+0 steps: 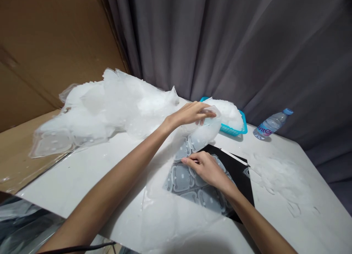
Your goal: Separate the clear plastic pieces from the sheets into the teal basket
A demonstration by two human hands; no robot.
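A translucent plastic sheet (183, 177) with rounded, bear-like outlines and small raised dots lies over a black sheet (239, 173) on the white table. My left hand (194, 112) reaches across to its far end, fingers curled around a lifted, clear piece of the sheet. Closer in, my right hand (207, 167) rests over the black area, thumb and forefinger pinched together at the sheet's surface. What exactly lies between those fingertips is too small to make out.
A heap of thin white translucent sheets (123, 103) covers the table's back left. Behind my left hand, a turquoise basket (233, 131) holds white pieces. A water bottle (272, 124) stands right of it. Loose clear scraps (286, 180) lie at right; a cardboard box (55, 55) borders the left.
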